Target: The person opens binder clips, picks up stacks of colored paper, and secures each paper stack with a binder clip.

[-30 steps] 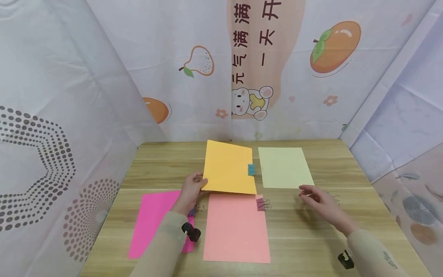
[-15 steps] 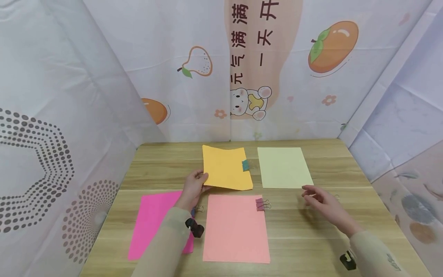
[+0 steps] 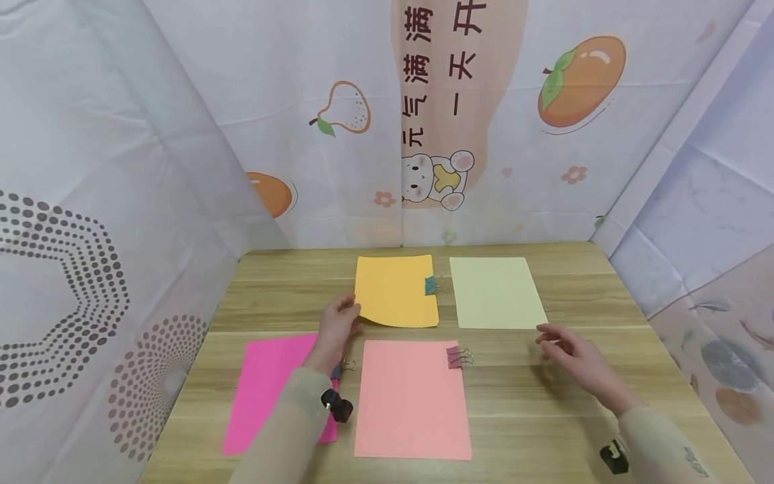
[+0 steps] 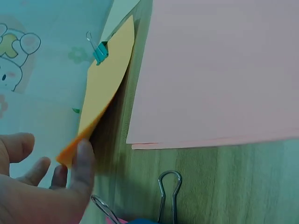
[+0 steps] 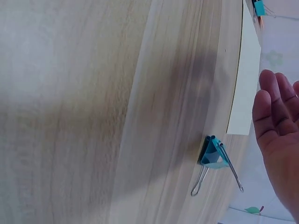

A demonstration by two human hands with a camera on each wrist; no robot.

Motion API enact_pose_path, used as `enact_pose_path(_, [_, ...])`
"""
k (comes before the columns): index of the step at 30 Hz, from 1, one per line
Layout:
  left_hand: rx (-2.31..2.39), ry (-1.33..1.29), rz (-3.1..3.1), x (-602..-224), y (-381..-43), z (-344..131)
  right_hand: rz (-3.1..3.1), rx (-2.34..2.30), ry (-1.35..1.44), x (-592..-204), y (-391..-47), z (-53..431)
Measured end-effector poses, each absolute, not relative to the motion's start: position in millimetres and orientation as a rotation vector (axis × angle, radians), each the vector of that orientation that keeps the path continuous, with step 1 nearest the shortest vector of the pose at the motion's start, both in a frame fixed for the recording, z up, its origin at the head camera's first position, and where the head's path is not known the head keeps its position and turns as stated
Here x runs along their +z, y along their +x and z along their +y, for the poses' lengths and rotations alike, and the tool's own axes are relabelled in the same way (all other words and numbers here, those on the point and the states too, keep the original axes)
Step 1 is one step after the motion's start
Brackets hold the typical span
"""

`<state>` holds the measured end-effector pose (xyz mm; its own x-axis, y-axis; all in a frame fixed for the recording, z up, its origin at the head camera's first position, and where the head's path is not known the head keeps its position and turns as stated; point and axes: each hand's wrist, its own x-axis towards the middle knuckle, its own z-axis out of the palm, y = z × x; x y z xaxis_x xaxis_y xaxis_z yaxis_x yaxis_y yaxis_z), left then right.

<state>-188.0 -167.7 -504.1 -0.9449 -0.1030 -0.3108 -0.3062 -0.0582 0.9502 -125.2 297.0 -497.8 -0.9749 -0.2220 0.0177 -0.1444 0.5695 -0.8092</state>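
My left hand [image 3: 337, 329] pinches the near left corner of the orange-yellow paper [image 3: 396, 289]. That corner curls up off the table, while the far part lies low. A teal binder clip [image 3: 431, 286] grips the paper's right edge. In the left wrist view, the thumb [image 4: 84, 158] overlaps the raised corner. My right hand [image 3: 568, 353] hovers over the table, fingers relaxed and holding nothing, near the front right corner of the pale yellow paper [image 3: 498, 292]. A loose teal binder clip [image 5: 212, 153] stands on the table below it, hidden in the head view.
Salmon-pink paper [image 3: 412, 403] with a mauve binder clip [image 3: 455, 357] lies in front. Under the left forearm is magenta paper [image 3: 272, 376] with a blue binder clip [image 3: 336, 370], partly covered. A printed curtain [image 3: 338, 188] rises at the table's back edge.
The left hand has lowered the orange-yellow paper and drawn it slightly left, so it lies flatter beside the pale yellow paper. The right hand has drifted a little to the right.
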Motion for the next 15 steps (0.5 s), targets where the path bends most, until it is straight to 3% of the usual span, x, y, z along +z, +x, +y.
enact_pose_path(15, [1.693, -0.257, 2.494, -501.7, -166.3, -164.3, 3.075, -1.038, -0.342, -501.7, -134.1, 314.9])
